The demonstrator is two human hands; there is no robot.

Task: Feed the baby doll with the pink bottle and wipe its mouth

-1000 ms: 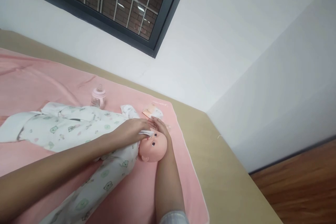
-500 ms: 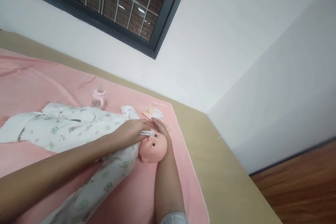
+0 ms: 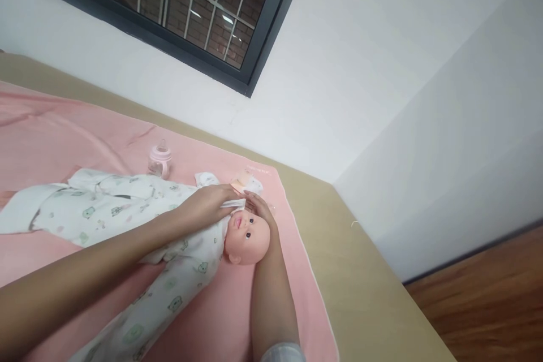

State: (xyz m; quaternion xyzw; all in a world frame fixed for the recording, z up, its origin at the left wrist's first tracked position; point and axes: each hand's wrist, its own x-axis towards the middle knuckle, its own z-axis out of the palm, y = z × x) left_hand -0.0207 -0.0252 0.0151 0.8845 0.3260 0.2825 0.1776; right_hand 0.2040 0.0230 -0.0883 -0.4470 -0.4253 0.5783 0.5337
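A baby doll [image 3: 248,246] lies on its back in a white printed romper [image 3: 127,209], its face turned up. My left hand [image 3: 207,202] reaches across the doll's chest, pinching a folded white wipe [image 3: 233,203] beside its chin; the mouth is uncovered. Around the far side of the head curves my right hand [image 3: 261,206], cupping it, with the forearm along the crown. Some of its fingers are hidden near the left hand's fingertips.
A pink baby bottle [image 3: 160,161] stands beyond the doll on a pink blanket [image 3: 203,317]. Past the hands lies a small white and peach cloth item [image 3: 250,182]. The wooden tabletop [image 3: 339,271] borders a white wall with a barred window [image 3: 212,11].
My left hand has drawn back from the doll's mouth toward the far cheek and chin, taking the wipe along. The mouth now shows. My right hand stays around the head.
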